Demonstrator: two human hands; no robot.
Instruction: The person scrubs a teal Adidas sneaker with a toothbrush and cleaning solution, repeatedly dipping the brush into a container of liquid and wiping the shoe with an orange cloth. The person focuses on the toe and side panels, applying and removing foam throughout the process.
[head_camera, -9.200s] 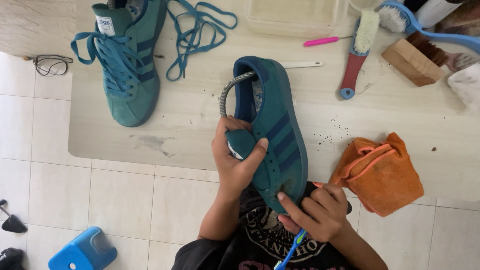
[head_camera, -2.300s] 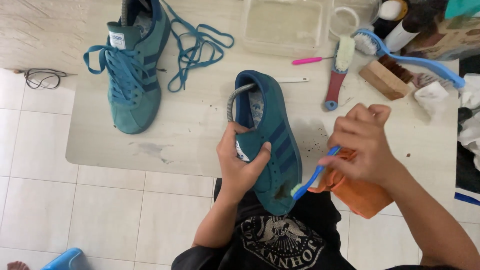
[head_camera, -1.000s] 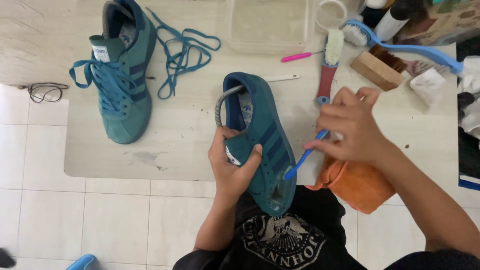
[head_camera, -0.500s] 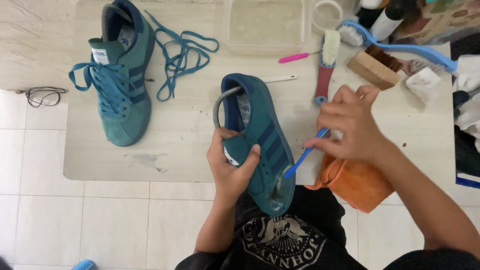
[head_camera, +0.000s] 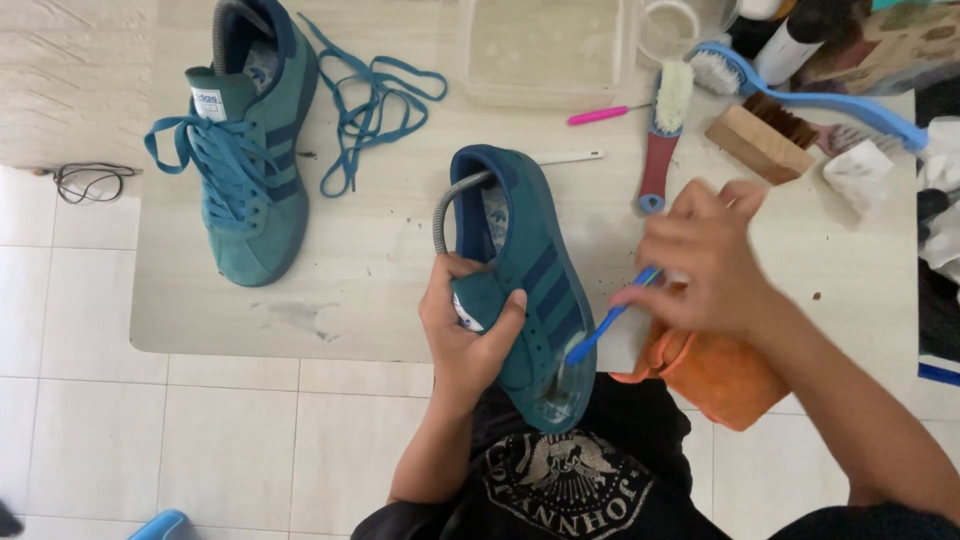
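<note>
My left hand (head_camera: 462, 330) grips a teal suede shoe (head_camera: 530, 280) by its tongue and side, holding it over the near edge of the table (head_camera: 380, 260). A grey spring of a shoe tree (head_camera: 452, 198) sticks out of the shoe's heel opening. My right hand (head_camera: 705, 262) holds a blue toothbrush (head_camera: 608, 322) whose bristles press on the shoe's toe area, where the suede looks wet and foamy. An orange cloth (head_camera: 720, 375) lies under my right wrist.
A second teal shoe (head_camera: 245, 160) with laces stands at the far left, loose blue laces (head_camera: 370, 95) beside it. At the back are a clear tub (head_camera: 545, 50), a pink-handled tool (head_camera: 600, 115), a red-handled brush (head_camera: 662, 130), a wooden brush (head_camera: 765, 135) and a long blue brush (head_camera: 830, 95).
Since nine seconds ago my right hand has lifted from the toe and now brushes the shoe with the toothbrush. In the last second the brush makes small strokes; foam has spread on the toe.
</note>
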